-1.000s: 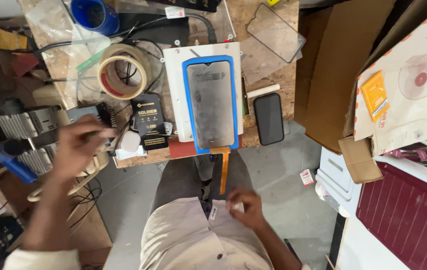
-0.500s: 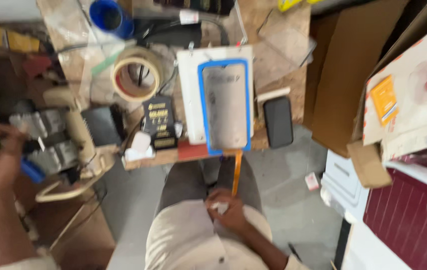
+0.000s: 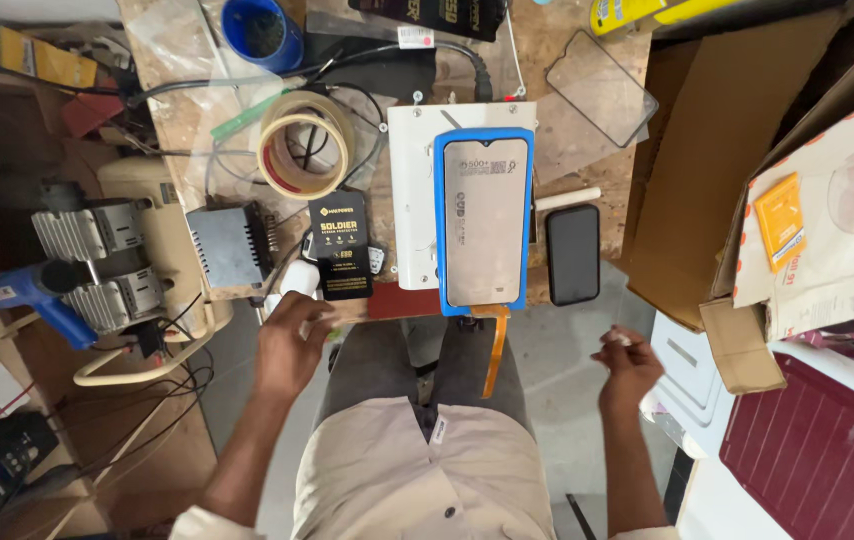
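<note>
Phone display panel (image 3: 484, 222) in blue frame, flat, face down, centre frame on white plate (image 3: 412, 200). Orange flex cable (image 3: 494, 350) hangs off bench edge.

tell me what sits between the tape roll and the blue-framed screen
In the head view, a small black box lies between the tape roll and the blue-framed screen.

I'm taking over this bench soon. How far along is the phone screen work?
Done: the screen panel lies seated in the blue frame, its orange flex cable hanging off the bench edge. In hand: the left hand is at the bench edge; the right hand pinches something small. Left: the glass sheet lies unused.
</note>
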